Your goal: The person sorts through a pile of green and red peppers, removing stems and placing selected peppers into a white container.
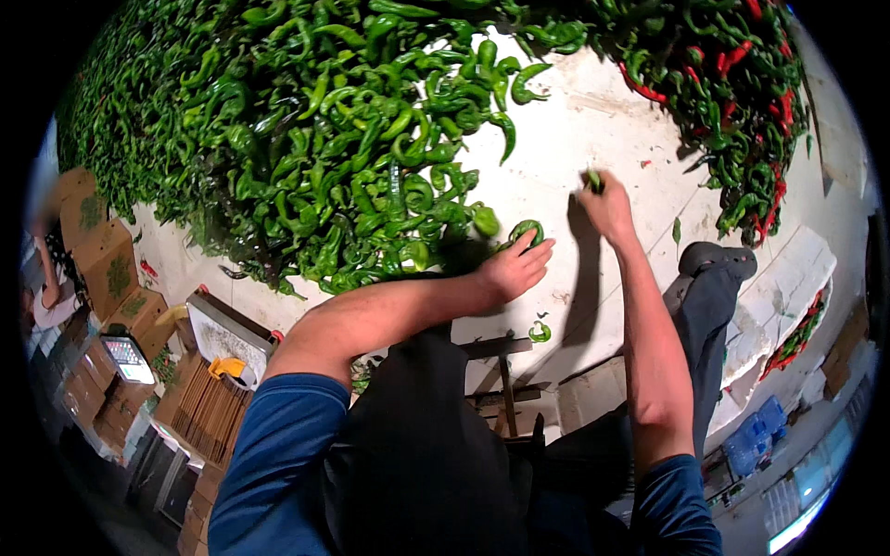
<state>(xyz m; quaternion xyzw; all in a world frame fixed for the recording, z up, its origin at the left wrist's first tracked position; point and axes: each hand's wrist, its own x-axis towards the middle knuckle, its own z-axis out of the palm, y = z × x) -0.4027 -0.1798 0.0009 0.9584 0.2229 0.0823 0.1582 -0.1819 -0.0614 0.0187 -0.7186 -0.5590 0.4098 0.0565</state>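
My left hand (pixel 518 270) reaches across to the right edge of a wide heap of green chili peppers (pixel 361 146). Its stretched fingers lie over a curled green pepper (pixel 526 228); whether they grip it is hidden. Held up over the pale floor (pixel 528 187), my right hand (pixel 606 205) pinches a small green piece, apparently a pepper (pixel 594 181). A small curled pepper (pixel 539 332) lies alone below my left hand. Beyond my right hand, a second heap (pixel 737 104) mixes green and red peppers.
At left stand a platform scale (pixel 226 333), its lit display (pixel 128 359), flattened cardboard (pixel 201 410) and cartons (pixel 104 257), with a person's arm (pixel 49 271) behind. White foam boxes (pixel 779 299) are at right, past my shoe (pixel 716 260). Blue water jugs (pixel 754 434) stand farther back.
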